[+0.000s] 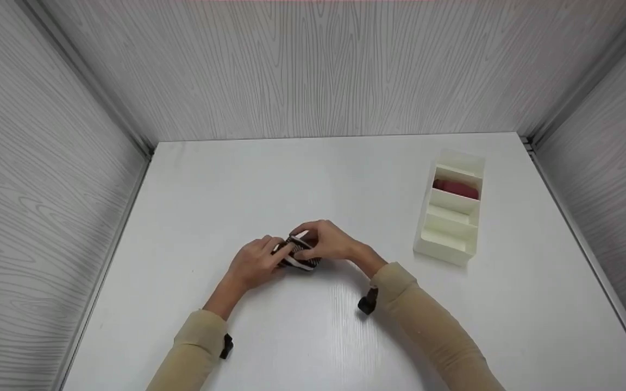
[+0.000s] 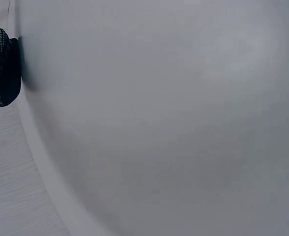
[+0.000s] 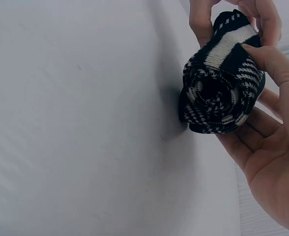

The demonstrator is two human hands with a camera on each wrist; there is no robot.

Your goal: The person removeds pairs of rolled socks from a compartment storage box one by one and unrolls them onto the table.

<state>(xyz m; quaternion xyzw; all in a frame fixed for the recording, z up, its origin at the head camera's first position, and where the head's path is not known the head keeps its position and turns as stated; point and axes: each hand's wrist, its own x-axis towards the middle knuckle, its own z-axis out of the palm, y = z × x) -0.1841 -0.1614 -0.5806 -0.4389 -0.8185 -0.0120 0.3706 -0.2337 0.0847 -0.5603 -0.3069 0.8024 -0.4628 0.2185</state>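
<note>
A: Nearest the lens, the right hand [image 3: 267, 123] cups a rolled black-and-white sock [image 3: 222, 91], fingers curled under it and thumb on top

B: And the left hand [image 1: 255, 263]?

A: It pinches the roll's other end; the sock sits between both hands, just above the white table [image 1: 313, 336]

B: Which step is this?

A: I'd judge the roll is being tightened or its cuff tucked. The divided organizer [image 1: 450, 209] stands well to the right of the right hand, a red item [image 1: 456, 189] in one compartment. The next move likely calls for keeping the roll from unwinding
</note>
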